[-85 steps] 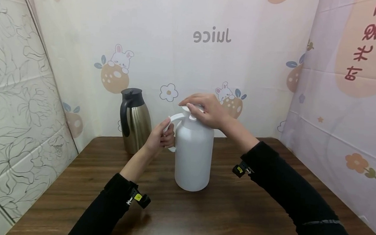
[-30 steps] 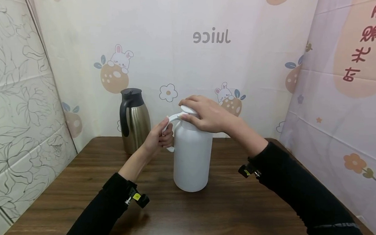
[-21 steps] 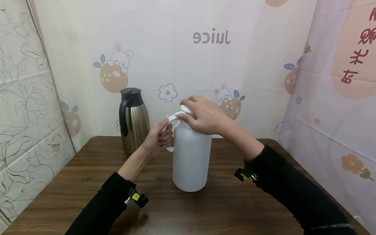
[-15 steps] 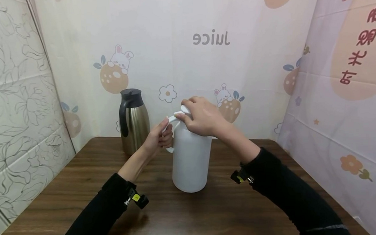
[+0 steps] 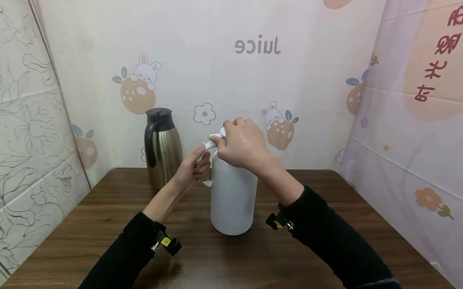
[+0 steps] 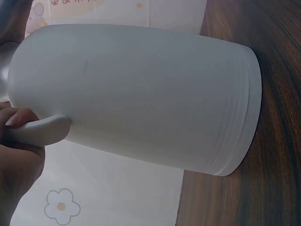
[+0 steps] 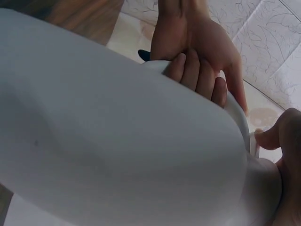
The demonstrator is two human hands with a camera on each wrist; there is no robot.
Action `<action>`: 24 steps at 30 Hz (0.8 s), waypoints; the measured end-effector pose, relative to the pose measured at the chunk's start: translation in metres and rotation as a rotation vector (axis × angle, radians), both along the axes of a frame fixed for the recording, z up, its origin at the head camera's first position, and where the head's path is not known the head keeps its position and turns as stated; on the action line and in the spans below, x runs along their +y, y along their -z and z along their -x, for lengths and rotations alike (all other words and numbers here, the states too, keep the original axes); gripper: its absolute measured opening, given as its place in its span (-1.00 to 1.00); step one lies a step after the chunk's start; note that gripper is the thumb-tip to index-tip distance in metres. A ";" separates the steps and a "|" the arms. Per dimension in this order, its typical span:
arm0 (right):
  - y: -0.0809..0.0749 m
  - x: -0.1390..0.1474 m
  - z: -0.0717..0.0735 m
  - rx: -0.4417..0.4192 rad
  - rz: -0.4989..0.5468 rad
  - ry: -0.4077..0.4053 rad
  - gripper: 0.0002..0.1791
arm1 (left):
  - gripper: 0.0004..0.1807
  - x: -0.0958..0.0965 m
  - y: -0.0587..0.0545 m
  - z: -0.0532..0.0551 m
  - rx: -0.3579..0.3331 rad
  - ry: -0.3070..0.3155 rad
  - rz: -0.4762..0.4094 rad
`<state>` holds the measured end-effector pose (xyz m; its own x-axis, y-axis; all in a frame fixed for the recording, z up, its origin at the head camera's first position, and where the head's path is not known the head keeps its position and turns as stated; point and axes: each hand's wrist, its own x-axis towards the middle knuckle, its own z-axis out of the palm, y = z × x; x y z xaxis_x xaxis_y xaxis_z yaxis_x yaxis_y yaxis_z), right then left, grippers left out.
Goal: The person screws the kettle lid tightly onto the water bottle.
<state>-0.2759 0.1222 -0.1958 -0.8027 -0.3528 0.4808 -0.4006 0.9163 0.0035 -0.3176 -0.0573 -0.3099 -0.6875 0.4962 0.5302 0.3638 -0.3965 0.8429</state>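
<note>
A white thermos jug point(image 5: 233, 200) stands upright on the table in the head view. My left hand point(image 5: 193, 168) grips its handle on the left side, fingers wrapped round and thumb near the top. In the left wrist view the handle's lower end point(image 6: 40, 132) meets the jug wall. Over the jug's top, my right hand point(image 5: 243, 143) grips the white lid point(image 5: 222, 132) with curled fingers, its thumb reaching toward the handle. Most of the lid is hidden under that hand. The right wrist view shows the right thumb point(image 7: 270, 136) close to the handle's top.
A gold metal thermos jug point(image 5: 165, 154) with a black lid and handle stands behind my left hand. The brown wooden table point(image 5: 226, 269) bears both jugs. Printed cloth walls point(image 5: 203, 83) enclose the back and sides.
My right hand has turned on the lid, its wrist and forearm swinging left and toward me. Its thumb has shifted left toward the handle. My left hand keeps its grip, and the jug stays put.
</note>
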 end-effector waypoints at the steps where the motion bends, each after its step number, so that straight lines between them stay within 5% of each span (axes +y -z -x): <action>1: 0.000 -0.002 0.000 0.001 0.000 0.016 -0.44 | -0.45 0.000 0.000 0.000 0.001 0.004 0.003; 14: -0.005 -0.015 -0.003 0.021 -0.010 0.081 -0.44 | -0.44 -0.008 -0.005 0.004 0.007 0.030 0.011; 24: 0.007 0.003 0.000 0.093 0.077 -0.067 -0.40 | -0.43 -0.006 0.001 0.007 0.029 0.077 0.043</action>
